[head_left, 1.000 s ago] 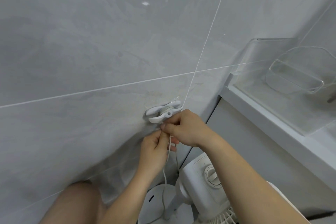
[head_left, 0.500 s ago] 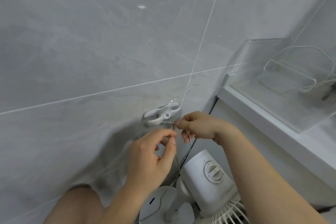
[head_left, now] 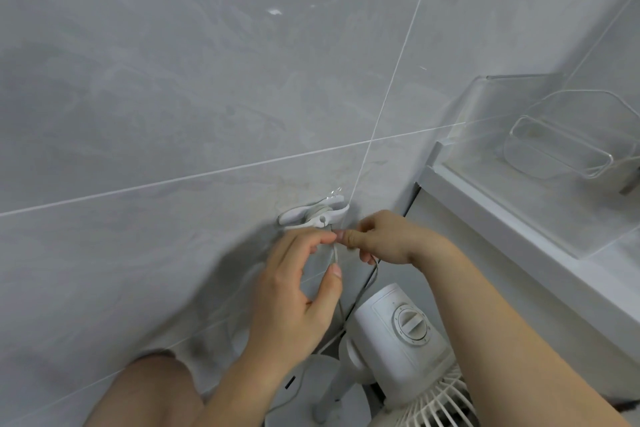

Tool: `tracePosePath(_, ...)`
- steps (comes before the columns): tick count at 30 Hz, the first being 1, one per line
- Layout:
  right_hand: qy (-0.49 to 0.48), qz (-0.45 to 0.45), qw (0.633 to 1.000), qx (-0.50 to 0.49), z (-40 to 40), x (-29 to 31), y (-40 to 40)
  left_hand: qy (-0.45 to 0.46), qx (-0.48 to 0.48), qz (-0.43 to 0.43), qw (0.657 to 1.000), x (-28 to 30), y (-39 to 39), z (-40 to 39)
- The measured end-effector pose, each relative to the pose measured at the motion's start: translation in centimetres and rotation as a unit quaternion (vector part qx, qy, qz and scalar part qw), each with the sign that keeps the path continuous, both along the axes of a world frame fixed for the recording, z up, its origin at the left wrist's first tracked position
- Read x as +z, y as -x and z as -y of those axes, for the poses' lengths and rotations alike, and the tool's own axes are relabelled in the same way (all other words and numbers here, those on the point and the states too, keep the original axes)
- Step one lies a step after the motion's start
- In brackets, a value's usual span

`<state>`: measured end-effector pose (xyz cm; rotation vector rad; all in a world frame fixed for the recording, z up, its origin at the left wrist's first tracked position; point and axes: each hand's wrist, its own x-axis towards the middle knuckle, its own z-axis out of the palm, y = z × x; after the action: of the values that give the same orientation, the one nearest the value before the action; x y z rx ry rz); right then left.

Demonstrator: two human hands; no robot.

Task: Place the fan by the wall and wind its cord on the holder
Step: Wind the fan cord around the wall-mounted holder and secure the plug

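A white cord holder point(head_left: 313, 213) is stuck to the grey tiled wall point(head_left: 173, 97), with some turns of cord wound round its middle. Just below it my left hand point(head_left: 294, 291) pinches the thin white cord point(head_left: 335, 255) between thumb and fingers. My right hand point(head_left: 384, 239) pinches the same cord right beside it, fingertips almost touching the left hand's. The cord hangs down from there in a loop toward the white fan point(head_left: 398, 333), which stands on the floor by the wall, its round knob facing up and its grille at the bottom edge.
A white counter point(head_left: 519, 253) runs along the right, with a clear plastic tray point(head_left: 554, 149) and clear panel on it. My bare knee point(head_left: 145, 392) is at the lower left. The fan's round base point(head_left: 322, 378) lies under my forearms.
My left hand has risen from below the holder to meet the right hand, and both now pinch the cord just under the holder. The view shifted slightly.
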<state>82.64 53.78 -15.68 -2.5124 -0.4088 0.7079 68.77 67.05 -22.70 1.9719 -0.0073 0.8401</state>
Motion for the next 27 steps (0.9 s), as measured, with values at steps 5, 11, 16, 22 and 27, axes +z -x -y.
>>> tracePosePath(5,0.019,-0.038,0.999,-0.009,0.5,0.1,-0.3,-0.014,-0.010,-0.003,1.000,-0.5,-0.1,0.2)
tracePosePath(11,-0.186,-0.075,0.962,-0.184,0.2,0.1,-1.4,-0.013,-0.014,-0.012,1.000,-0.8,-0.2,0.3)
tracePosePath(16,-0.260,-0.078,0.937,-0.220,-1.0,0.1,-1.4,-0.011,-0.023,-0.012,1.000,-0.7,-0.2,0.3)
tracePosePath(22,-0.184,0.214,0.950,-0.133,-1.5,1.1,0.3,-0.018,-0.028,-0.010,0.999,-0.6,-0.2,0.1)
tracePosePath(27,-0.224,0.346,0.906,-0.096,-2.5,2.5,2.0,-0.012,-0.026,-0.004,1.000,-0.5,-0.2,0.0)
